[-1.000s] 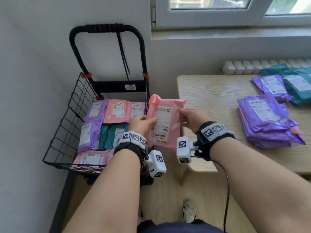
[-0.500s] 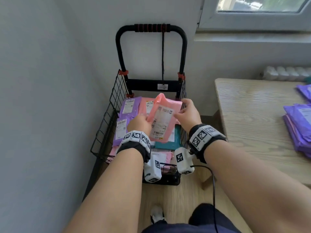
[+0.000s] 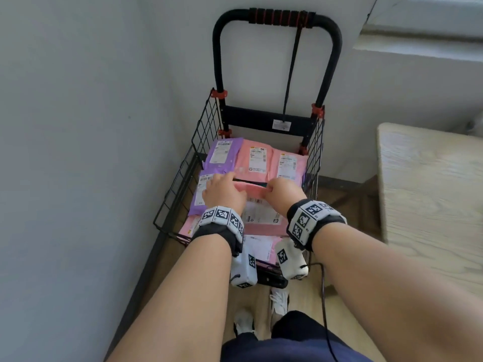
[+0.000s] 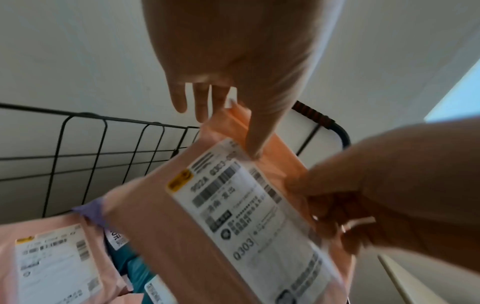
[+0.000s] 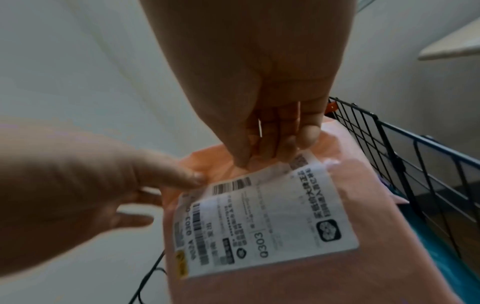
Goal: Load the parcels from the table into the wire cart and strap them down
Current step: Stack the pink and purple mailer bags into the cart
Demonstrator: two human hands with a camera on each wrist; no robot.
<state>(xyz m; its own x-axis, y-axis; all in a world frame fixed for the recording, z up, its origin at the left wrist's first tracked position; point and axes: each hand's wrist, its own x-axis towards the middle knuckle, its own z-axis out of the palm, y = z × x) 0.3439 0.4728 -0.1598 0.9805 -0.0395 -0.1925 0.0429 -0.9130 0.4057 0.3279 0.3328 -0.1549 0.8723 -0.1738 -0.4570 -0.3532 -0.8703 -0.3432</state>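
Note:
The black wire cart stands against the wall, with purple, pink and teal parcels lying inside. I hold a pink parcel with a white label low over the cart's middle. My left hand pinches its far edge, thumb on the label side. My right hand grips the same edge with curled fingers. The parcel tilts up toward my hands. A black strap hangs from the cart's handle.
The light wooden table lies to the right of the cart, and only its corner shows. A grey wall runs close along the cart's left side. My white shoes stand on the wood floor just before the cart.
My view has swung left from the table to the cart. Both hands have carried the pink parcel from upright in front of me down into the cart.

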